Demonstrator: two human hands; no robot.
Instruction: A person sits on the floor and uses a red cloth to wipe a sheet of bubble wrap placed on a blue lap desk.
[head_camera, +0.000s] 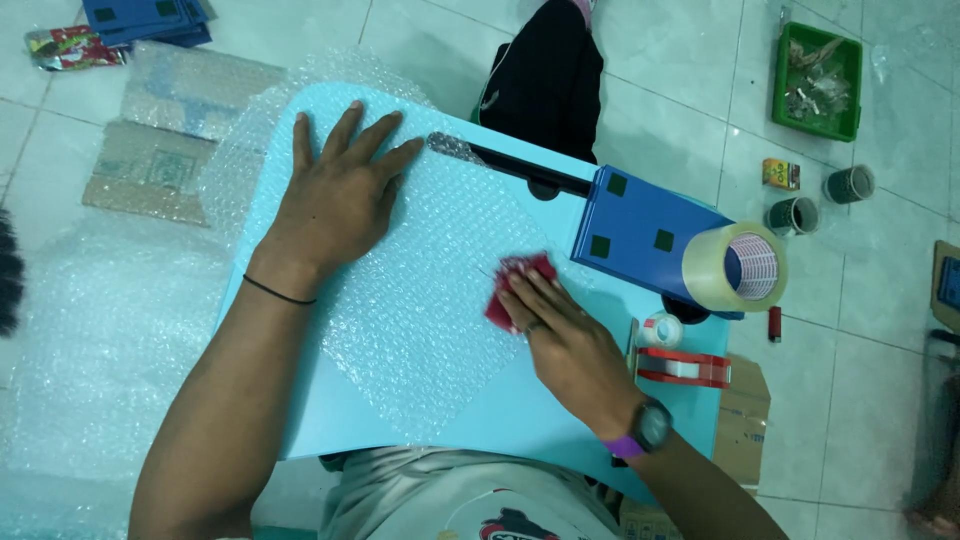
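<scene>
Fingers (352, 128) of the left hand (335, 200) are spread flat, pressing down the far left part of the bubble wrap sheet (420, 320); fingers (520, 295) of the right hand (565, 345) lie close together, holding a small red packet (510, 275) against the sheet near its right edge. The pale blue tabletop (500, 400) carries the sheet, which lies turned like a diamond across its middle. More bubble wrap (90, 330) covers the tiled floor to the left. A blue box (640, 235) sits at the tabletop's right, with a clear tape roll (735, 267) resting against it. Just below, near the right hand, stands a red tape dispenser (685, 367). A green tray (815, 80) rests on the floor, well apart.
</scene>
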